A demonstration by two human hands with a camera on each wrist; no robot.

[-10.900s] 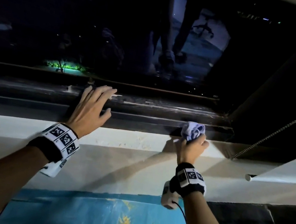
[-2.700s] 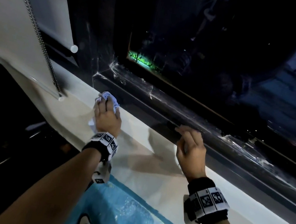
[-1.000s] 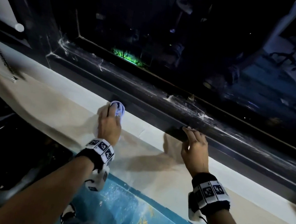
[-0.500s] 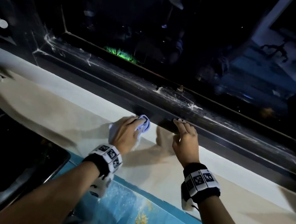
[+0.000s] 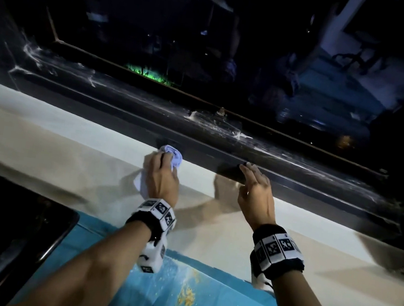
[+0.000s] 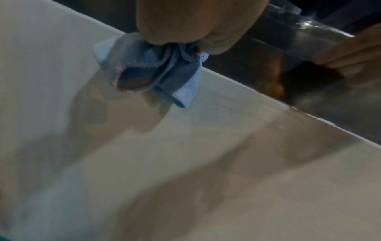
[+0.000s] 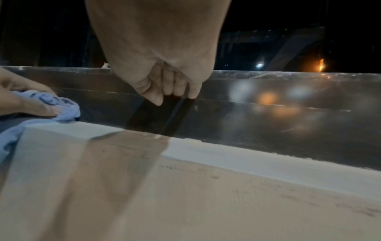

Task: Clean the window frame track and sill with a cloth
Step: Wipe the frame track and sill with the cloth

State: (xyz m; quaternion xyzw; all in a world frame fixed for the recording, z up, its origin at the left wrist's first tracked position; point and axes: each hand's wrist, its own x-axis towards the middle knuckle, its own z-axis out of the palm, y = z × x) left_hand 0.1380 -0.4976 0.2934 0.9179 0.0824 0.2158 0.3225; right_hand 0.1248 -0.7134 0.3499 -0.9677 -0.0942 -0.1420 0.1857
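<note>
Dark window above pale sill (image 5: 72,133). Left hand (image 5: 163,178) holds bunched cloth (image 5: 173,156) at track (image 5: 296,182) edge. Track runs sideways, rightward. Right hand (image 5: 255,189), fingers straight, rests on track just right of cloth.

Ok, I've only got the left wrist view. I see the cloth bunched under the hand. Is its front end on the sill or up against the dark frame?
Observer: The head view shows the left hand pressing the cloth where the sill meets the frame.
Operator: I only see fingertips of the other hand. Is it holding anything?
Observer: No. The right hand holds nothing; its straight fingers rest on the frame, to the right of the cloth and apart from it.
Operator: Any dirt on the track?
Observer: Yes, white streaks lie on the track behind the hands.
</note>
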